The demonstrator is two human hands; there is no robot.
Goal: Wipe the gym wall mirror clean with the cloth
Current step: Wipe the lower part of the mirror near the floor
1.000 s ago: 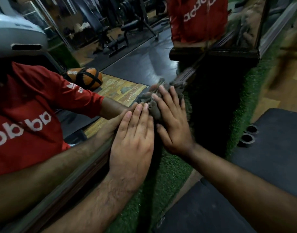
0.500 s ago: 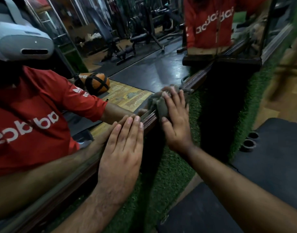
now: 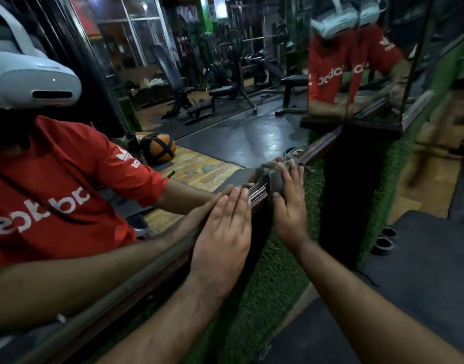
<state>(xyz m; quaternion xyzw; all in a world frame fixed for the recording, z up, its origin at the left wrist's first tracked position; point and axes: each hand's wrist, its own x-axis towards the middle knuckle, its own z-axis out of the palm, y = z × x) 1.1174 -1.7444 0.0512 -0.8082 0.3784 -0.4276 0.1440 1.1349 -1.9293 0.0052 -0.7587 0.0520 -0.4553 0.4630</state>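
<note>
Cloth (image 3: 275,179): grey, bunched against the lower frame of the mirror, at its bottom edge beside the green turf.
Right hand (image 3: 288,203): flat on the cloth, fingers straight and close together, pressing it to the frame (thumb stretched out below).
Left hand (image 3: 223,232): flat on the glass just left of the cloth, fingers straight and pressed together, holding nothing.
Mirror (image 3: 225,143): wall-mounted, with a dark wooden frame (image 3: 257,197) along its lower edge; it reflects a red shirt, a white headset, weight benches and an orange ball.
Turf (image 3: 273,285): green strip below the frame.
</note>
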